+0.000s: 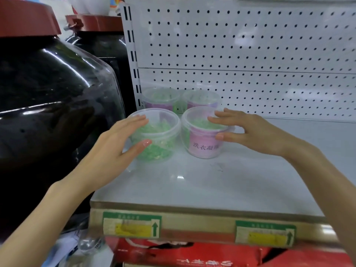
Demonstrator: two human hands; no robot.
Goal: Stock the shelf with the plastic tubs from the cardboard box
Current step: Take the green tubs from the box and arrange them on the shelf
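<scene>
Step in hand: placing two tubs in the front row of the shelf (192, 185).

Left hand (111, 151): spread wide, fingers nearly straight across the near edge of the left tub's (159, 139) lid, thumb against its front wall. It touches the tub rather than clasping it.

Right hand (250, 132): likewise spread wide, fingers straight over the lid of the right tub (200, 143), thumb tip at the pink label on its side wall. Whether the fingers press the lid or hang just above it cannot be told from this angle.

Position of goods: both front tubs stand upright on the shelf, just beside each other at its left end. Two rear tubs (161, 98) stand behind them, close to the pegboard (250, 45). The shelf to the right of all four is bare. A large dark jar (48, 103) stands beside the shelf on the left.

Supply: the box (192, 226) shows only as a brown edge with green labels below the shelf front; its contents are out of view.

Assessment: four tubs stocked, task partly done, with room for more along the shelf.

Next move calls for: lifting both hands straight off without dragging the light tubs out of line, then reaching down to the box. Further tubs should go to the right of the present four, rear row first, so that the front tubs are not knocked.
</scene>
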